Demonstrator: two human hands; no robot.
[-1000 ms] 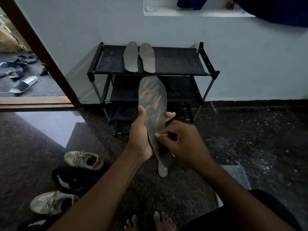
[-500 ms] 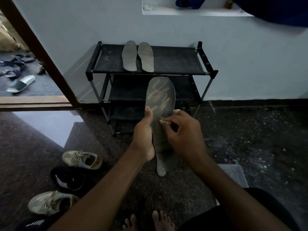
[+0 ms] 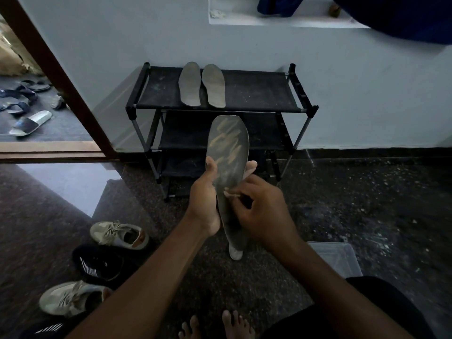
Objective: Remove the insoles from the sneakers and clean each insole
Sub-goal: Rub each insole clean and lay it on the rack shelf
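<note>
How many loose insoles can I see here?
3. Two insoles lie atop the shoe rack; one insole is in the left hand. More may hide inside sneakers.

Three insoles here: one dark insole (image 3: 228, 148), one grey insole (image 3: 189, 84), a second grey insole (image 3: 215, 85). Four sneakers: a beige sneaker (image 3: 119, 234), a second beige sneaker (image 3: 71, 299), a black sneaker (image 3: 97, 263), a second black sneaker (image 3: 46, 330). One shoe rack (image 3: 256, 91), one clear box (image 3: 335, 258), one pale scrap (image 3: 230, 193).

Two insoles (image 3: 201, 84) side by side on rack (image 3: 256, 94), sneakers (image 3: 97, 265) front-left.
</note>
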